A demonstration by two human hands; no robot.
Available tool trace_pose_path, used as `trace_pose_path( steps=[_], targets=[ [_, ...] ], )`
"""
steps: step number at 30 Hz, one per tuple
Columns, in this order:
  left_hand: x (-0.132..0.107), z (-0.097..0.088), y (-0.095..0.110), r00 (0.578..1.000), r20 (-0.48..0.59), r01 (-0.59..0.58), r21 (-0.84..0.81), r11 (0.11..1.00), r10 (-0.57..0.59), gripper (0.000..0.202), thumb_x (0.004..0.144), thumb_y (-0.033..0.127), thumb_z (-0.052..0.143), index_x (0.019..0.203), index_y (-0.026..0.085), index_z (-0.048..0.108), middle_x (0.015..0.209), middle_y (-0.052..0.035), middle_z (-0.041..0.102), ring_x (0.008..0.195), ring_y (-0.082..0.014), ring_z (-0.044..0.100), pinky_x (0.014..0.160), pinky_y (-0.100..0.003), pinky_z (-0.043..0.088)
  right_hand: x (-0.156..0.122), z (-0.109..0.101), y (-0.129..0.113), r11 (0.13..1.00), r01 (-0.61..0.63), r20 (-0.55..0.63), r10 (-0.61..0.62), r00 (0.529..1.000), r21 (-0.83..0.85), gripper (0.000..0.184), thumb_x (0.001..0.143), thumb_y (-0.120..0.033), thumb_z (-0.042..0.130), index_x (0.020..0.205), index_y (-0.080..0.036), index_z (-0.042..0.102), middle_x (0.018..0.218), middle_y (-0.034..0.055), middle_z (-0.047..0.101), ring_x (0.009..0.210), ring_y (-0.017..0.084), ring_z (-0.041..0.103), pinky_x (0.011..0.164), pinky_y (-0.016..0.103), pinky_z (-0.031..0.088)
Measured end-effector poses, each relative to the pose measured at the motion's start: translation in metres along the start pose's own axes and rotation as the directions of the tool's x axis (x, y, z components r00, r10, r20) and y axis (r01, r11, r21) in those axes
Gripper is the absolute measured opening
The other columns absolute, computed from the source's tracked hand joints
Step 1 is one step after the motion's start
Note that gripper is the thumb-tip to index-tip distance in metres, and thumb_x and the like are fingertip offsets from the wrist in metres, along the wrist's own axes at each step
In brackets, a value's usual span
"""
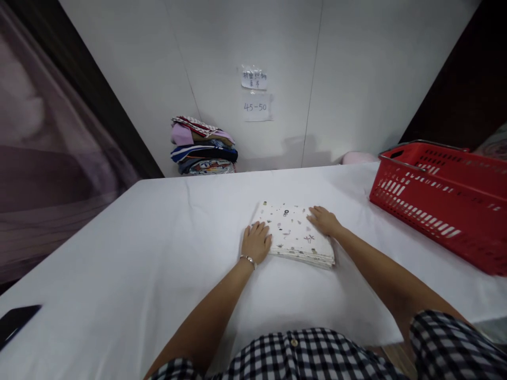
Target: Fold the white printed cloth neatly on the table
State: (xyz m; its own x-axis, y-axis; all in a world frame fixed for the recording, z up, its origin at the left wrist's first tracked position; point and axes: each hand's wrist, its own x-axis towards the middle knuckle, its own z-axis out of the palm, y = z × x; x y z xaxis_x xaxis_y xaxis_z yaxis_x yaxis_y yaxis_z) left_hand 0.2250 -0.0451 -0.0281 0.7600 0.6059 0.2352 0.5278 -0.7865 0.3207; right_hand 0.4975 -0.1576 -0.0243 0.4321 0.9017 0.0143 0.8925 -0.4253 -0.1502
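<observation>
A folded white cloth (291, 227) with small printed figures lies flat on the white-covered table (190, 253), its several layers showing along the near edge. My left hand (256, 243), a bracelet at the wrist, rests on the cloth's left edge with the fingers stretched out. On the opposite side, my right hand (324, 219) lies over the cloth's upper right edge, fingers extended. Both palms face down and touch the cloth; neither is wrapped round it. The undersides of the fingers are hidden.
To the right stands a red plastic basket (435, 200). A stack of folded clothes (204, 148) sits against the wall beyond the table's far edge. At the near left lies a dark flat object (18, 322). Paper signs (257, 107) hang on the wall.
</observation>
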Motion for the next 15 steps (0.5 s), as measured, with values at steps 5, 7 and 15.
trace_pose_path(
  steps=[5, 7, 15],
  targets=[
    [-0.008, -0.004, -0.010, 0.961, -0.107, 0.250, -0.040, 0.967, -0.253, 0.045, 0.085, 0.039, 0.043, 0.125, 0.018, 0.047, 0.137, -0.0114, 0.043, 0.127, -0.0260, 0.037, 0.103, -0.041, 0.030, 0.016, -0.003, 0.020, 1.000, -0.016, 0.054, 0.015, 0.998, 0.020, 0.048, 0.089, -0.046, 0.036, 0.130, -0.023, 0.046, 0.132, 0.0094, 0.049, 0.121, 0.026, 0.043, 0.096, 0.039, 0.037],
    [-0.008, -0.008, -0.016, 0.911, -0.053, 0.403, -0.105, 0.909, -0.410, 0.053, 0.084, 0.042, 0.045, 0.128, 0.013, 0.044, 0.129, -0.0152, 0.051, 0.117, -0.0261, 0.047, 0.096, -0.037, 0.037, 0.023, -0.004, 0.024, 0.999, -0.022, 0.072, 0.021, 0.997, 0.024, 0.050, 0.088, -0.047, 0.040, 0.129, -0.020, 0.047, 0.129, 0.0109, 0.052, 0.118, 0.026, 0.046, 0.094, 0.036, 0.038],
    [0.022, -0.021, -0.046, 0.856, 0.099, 0.515, -0.248, 0.820, -0.508, 0.046, 0.079, 0.043, 0.054, 0.119, 0.020, 0.049, 0.115, -0.0096, 0.061, 0.102, -0.0220, 0.058, 0.084, -0.030, 0.042, 0.017, -0.010, 0.022, 0.997, -0.077, 0.135, 0.072, 0.988, 0.031, 0.054, 0.076, -0.052, 0.055, 0.118, -0.017, 0.058, 0.116, 0.0120, 0.061, 0.106, 0.028, 0.056, 0.086, 0.035, 0.043]
  ],
)
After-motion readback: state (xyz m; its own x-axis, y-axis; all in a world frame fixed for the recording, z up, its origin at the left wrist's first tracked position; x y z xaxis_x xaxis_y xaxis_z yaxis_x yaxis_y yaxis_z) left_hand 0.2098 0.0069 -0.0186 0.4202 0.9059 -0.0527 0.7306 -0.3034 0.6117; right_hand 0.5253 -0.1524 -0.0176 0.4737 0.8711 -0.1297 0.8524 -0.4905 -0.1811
